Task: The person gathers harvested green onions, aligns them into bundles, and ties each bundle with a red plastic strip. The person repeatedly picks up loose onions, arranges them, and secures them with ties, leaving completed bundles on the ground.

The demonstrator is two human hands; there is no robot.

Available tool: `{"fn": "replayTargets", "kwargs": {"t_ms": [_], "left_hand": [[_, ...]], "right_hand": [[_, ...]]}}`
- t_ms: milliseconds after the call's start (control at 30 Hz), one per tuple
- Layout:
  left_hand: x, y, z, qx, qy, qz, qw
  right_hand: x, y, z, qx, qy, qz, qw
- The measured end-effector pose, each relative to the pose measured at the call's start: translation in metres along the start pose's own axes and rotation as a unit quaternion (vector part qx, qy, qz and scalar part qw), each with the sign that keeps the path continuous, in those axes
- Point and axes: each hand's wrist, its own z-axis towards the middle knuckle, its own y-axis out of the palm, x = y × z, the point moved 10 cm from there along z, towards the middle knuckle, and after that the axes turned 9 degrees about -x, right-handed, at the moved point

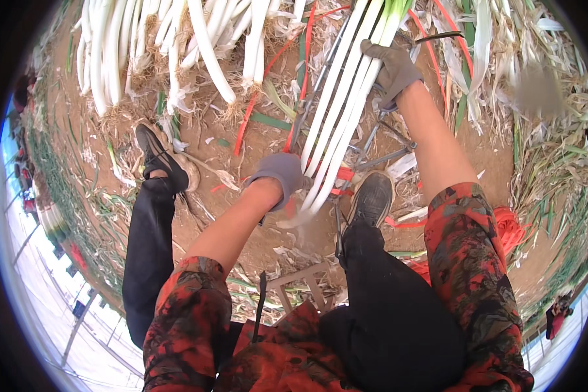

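Several long white leek or large green onion stalks (340, 108) lie slanting between my two gloved hands. Further up, my right hand (394, 68) is closed around them, just below where they turn green. Near their lower ends is my left hand (284, 176); its fingers are hidden behind the glove cuff, so its hold cannot be made out. Beneath the stalks is a metal frame (367, 142) with red plastic strips (343, 174) on it. A pile of similar stalks with roots (110, 54) lies at the upper left.
Dry husks and leaves (544, 127) litter the soil on the right. A bundle of red strips (509, 228) is beside my right sleeve. My shoes (372, 196) stand on either side of my left hand, and a slatted stool-like piece (306, 286) shows below. Greenhouse-like framing (78, 323) curves along the left rim.
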Motion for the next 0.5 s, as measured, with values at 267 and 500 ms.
{"fn": "replayTargets", "kwargs": {"t_ms": [267,500], "left_hand": [[-0.015,0.014,0.004,-0.011,0.007,-0.004,1.0],[-0.003,0.0,-0.014,-0.005,0.041,0.008,0.999]], "right_hand": [[-0.028,-0.002,-0.01,0.142,0.011,-0.078,0.987],[-0.027,-0.017,0.012,0.142,-0.088,0.023,0.986]]}}
